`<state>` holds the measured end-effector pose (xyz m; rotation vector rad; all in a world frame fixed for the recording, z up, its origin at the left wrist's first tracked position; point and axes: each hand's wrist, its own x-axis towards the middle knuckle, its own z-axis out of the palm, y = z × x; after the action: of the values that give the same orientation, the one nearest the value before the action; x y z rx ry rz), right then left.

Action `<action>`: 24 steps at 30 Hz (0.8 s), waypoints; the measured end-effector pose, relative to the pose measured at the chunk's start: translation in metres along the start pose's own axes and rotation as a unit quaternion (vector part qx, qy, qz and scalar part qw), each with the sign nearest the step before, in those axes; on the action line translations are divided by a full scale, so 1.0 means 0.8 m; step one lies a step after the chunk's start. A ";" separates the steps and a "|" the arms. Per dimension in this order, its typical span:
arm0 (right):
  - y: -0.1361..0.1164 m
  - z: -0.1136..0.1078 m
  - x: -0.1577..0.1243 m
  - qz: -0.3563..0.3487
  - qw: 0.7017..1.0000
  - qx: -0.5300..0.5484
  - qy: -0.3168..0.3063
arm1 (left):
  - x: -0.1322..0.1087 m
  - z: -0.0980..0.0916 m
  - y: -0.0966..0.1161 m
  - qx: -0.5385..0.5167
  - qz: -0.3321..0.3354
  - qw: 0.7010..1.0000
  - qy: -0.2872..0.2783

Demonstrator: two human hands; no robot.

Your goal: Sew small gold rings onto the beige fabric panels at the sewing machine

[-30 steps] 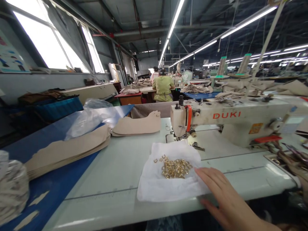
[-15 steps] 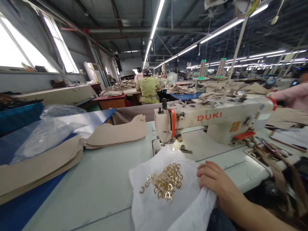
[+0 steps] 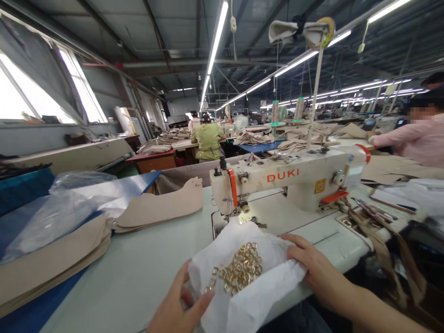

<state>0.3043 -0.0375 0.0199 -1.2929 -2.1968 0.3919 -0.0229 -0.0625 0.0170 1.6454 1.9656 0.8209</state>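
Observation:
A white cloth [image 3: 256,300] lies in front of the sewing machine [image 3: 270,175], with its far edge close to the needle area. Heaped on it are many small gold D-rings [image 3: 243,268], a few of them loose at the left of the pile. My left hand [image 3: 182,300] grips the cloth's left edge, thumb on top near the loose rings. On the other side my right hand [image 3: 312,266] pinches the right edge, its fingers wrapped over the fabric. Parts of the fingers of both hands are hidden by the cloth.
Beige cut pieces [image 3: 159,206] are stacked at the left, near clear plastic wrap [image 3: 65,203]. Brown straps [image 3: 378,240] and scissors [image 3: 373,210] lie at the right. A person in pink [image 3: 416,138] works at the right; another in green [image 3: 208,141] sits ahead.
My left hand has come into view and taken hold of the cloth's left edge. The cloth's near right part is folded up closer to the rings. The view has shifted slightly right.

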 end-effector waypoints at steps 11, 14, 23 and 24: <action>0.086 -0.057 0.000 0.069 0.981 -0.179 0.038 | 0.034 0.117 0.141 -0.008 0.250 0.961 -0.116; 0.095 -0.065 0.034 0.046 0.978 -0.201 0.040 | 0.054 0.147 0.168 0.006 0.287 0.953 -0.100; 0.097 -0.074 0.160 -0.042 0.971 -0.234 0.008 | 0.116 0.208 0.232 -0.015 0.180 0.984 -0.009; 0.097 -0.075 0.165 -0.039 0.971 -0.236 0.008 | 0.121 0.211 0.234 -0.021 0.164 0.986 0.002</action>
<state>0.3449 0.1139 0.0702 -1.4285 -2.4046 -0.1895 0.2064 0.0803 0.0275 1.9730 1.6892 0.9759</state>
